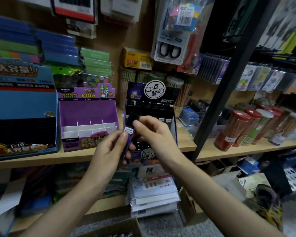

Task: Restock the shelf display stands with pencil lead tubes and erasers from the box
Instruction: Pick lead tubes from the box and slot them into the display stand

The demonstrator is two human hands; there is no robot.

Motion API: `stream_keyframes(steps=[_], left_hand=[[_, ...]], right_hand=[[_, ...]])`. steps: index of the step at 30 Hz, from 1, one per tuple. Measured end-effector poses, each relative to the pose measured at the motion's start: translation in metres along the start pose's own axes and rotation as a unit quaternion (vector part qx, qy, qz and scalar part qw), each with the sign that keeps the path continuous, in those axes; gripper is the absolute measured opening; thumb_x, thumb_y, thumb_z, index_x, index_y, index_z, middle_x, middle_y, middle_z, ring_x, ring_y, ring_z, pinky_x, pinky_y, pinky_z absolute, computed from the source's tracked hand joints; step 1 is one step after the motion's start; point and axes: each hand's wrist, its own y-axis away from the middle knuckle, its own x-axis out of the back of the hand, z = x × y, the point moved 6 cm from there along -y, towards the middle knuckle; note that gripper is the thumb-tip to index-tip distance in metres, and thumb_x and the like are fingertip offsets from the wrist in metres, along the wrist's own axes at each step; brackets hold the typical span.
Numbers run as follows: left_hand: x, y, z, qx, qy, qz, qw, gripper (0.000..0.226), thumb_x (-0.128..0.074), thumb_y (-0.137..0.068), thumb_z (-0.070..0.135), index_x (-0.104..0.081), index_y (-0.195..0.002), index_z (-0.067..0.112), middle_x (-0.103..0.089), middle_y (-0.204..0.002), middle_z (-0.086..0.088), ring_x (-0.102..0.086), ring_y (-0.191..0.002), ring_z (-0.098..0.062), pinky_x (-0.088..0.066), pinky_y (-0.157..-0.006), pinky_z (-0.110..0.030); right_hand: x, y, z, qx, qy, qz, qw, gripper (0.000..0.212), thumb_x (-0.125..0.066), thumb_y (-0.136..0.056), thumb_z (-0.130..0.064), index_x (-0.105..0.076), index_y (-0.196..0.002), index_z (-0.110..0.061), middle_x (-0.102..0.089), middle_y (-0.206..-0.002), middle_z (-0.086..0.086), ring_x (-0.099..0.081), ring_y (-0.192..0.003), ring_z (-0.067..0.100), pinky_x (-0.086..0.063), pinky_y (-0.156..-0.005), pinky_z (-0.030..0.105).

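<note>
Now, the scene: a person stands at a stationery shop's wooden shelf (184, 146), both bare forearms reaching in from below.
Left hand (109, 147): thumb and fingers pinch the purple lower part of a pencil lead tube (128, 132).
Right hand (154, 132): thumb and curled fingers grip the same tube at its black cap end.
Tube's position: held nearly upright, leaning slightly right, between the two hands and just in front of the dark display stand (173, 127); it does not touch the shelf.
Dark display stand: its rear rows hold stocked black tubes (152, 108), packed side by side; the front rows are partly hidden behind the hands.
Purple display stand (87, 110): just left of the dark one, its white dividers showing.
Blue display box (22, 103): at the far left of the same shelf.
Right of the shelf: clear tubs of pencils (234, 129) with red lids, beyond a slanting black post (217, 100).
Above: a hanging scissors pack (169, 48) and a yellow carton (138, 59).
Below: a cardboard box (125, 226) at the bottom edge; its contents cannot be made out.
</note>
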Motion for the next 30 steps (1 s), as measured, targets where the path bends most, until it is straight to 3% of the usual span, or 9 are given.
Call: stream_keyframes(steps=[3, 6, 10, 13, 15, 21, 24, 26, 30], left_hand=[[0.007, -0.002, 0.004, -0.016, -0.017, 0.006, 1.000, 0.023, -0.048, -0.083, 0.044, -0.066, -0.089, 0.029, -0.071, -0.077, 0.006, -0.063, -0.066, -0.003, -0.048, -0.056, -0.014], [0.027, -0.010, 0.006, -0.046, -0.167, 0.036, 0.984, 0.015, -0.055, -0.088, 0.035, -0.062, -0.099, 0.027, -0.066, -0.097, 0.007, -0.062, -0.092, -0.004, -0.044, -0.071, -0.008], [0.056, -0.016, 0.002, -0.102, -0.507, 0.042, 0.855, 0.043, -0.056, -0.090, 0.036, -0.050, -0.128, 0.017, -0.046, -0.126, 0.000, -0.043, -0.117, -0.018, -0.038, -0.093, -0.032], [0.068, -0.013, -0.011, -0.118, -0.594, -0.028, 0.795, 0.050, -0.053, -0.092, 0.036, -0.044, -0.137, 0.014, -0.041, -0.140, -0.004, -0.038, -0.129, -0.021, -0.033, -0.103, -0.036], [0.074, -0.008, -0.019, -0.124, -0.632, -0.067, 0.762, 0.053, -0.058, -0.090, 0.031, -0.044, -0.137, 0.012, -0.038, -0.145, -0.007, -0.038, -0.132, -0.024, -0.033, -0.106, -0.038], [0.084, 0.000, -0.026, -0.124, -0.617, -0.099, 0.771, 0.063, -0.052, -0.093, 0.033, -0.023, -0.147, 0.019, -0.021, -0.154, 0.002, -0.019, -0.143, -0.014, -0.019, -0.115, -0.031], [0.085, -0.002, -0.026, -0.112, -0.605, -0.095, 0.783, 0.066, -0.049, -0.094, 0.035, -0.014, -0.149, 0.022, -0.019, -0.155, 0.005, -0.015, -0.143, -0.010, -0.015, -0.115, -0.028], [0.086, -0.005, -0.025, -0.108, -0.594, -0.079, 0.793, 0.065, -0.048, -0.094, 0.034, -0.015, -0.149, 0.022, -0.020, -0.155, 0.006, -0.015, -0.142, -0.009, -0.014, -0.114, -0.026], [0.088, -0.011, -0.023, -0.107, -0.586, -0.065, 0.801, 0.062, -0.050, -0.094, 0.031, -0.021, -0.148, 0.020, -0.025, -0.153, 0.005, -0.020, -0.141, -0.011, -0.019, -0.112, -0.029]], right_hand=[[-0.006, -0.005, -0.005, 0.026, -0.001, 0.014, 1.000, 0.015, -0.060, -0.090, -0.012, -0.062, -0.077, -0.020, -0.059, -0.067, -0.011, -0.054, -0.065, 0.000, -0.044, -0.063, 0.014], [0.005, -0.020, -0.018, 0.040, 0.025, 0.034, 0.998, 0.019, -0.062, -0.088, -0.012, -0.062, -0.074, -0.024, -0.061, -0.063, -0.015, -0.056, -0.065, 0.000, -0.047, -0.064, 0.017], [0.032, -0.047, -0.031, 0.067, 0.077, 0.092, 0.991, 0.007, -0.062, -0.089, -0.011, -0.060, -0.086, -0.017, -0.063, -0.077, 0.004, -0.062, -0.076, 0.019, -0.051, -0.070, 0.033], [0.040, -0.066, -0.020, 0.057, 0.153, 0.104, 0.981, 0.010, -0.064, -0.087, -0.011, -0.057, -0.095, -0.013, -0.063, -0.089, 0.020, -0.064, -0.088, 0.034, -0.052, -0.079, 0.046], [0.038, -0.072, -0.008, 0.053, 0.205, 0.092, 0.973, 0.013, -0.066, -0.086, -0.011, -0.059, -0.097, -0.012, -0.065, -0.090, 0.016, -0.064, -0.089, 0.033, -0.052, -0.082, 0.049], [0.029, -0.076, 0.013, 0.055, 0.233, 0.062, 0.969, 0.016, -0.067, -0.085, -0.012, -0.059, -0.098, -0.018, -0.065, -0.077, -0.003, -0.067, -0.079, 0.022, -0.054, -0.080, 0.047], [0.024, -0.076, 0.015, 0.072, 0.256, 0.036, 0.963, 0.015, -0.068, -0.085, -0.013, -0.060, -0.095, -0.021, -0.064, -0.074, -0.008, -0.064, -0.070, 0.009, -0.056, -0.076, 0.037], [0.021, -0.074, 0.019, 0.069, 0.267, 0.034, 0.961, 0.014, -0.067, -0.085, -0.014, -0.061, -0.095, -0.021, -0.065, -0.076, -0.006, -0.064, -0.072, 0.009, -0.056, -0.075, 0.035], [0.017, -0.076, 0.027, 0.033, 0.275, 0.057, 0.959, 0.016, -0.066, -0.086, -0.015, -0.064, -0.102, -0.011, -0.069, -0.084, 0.007, -0.067, -0.081, 0.020, -0.055, -0.080, 0.042]])
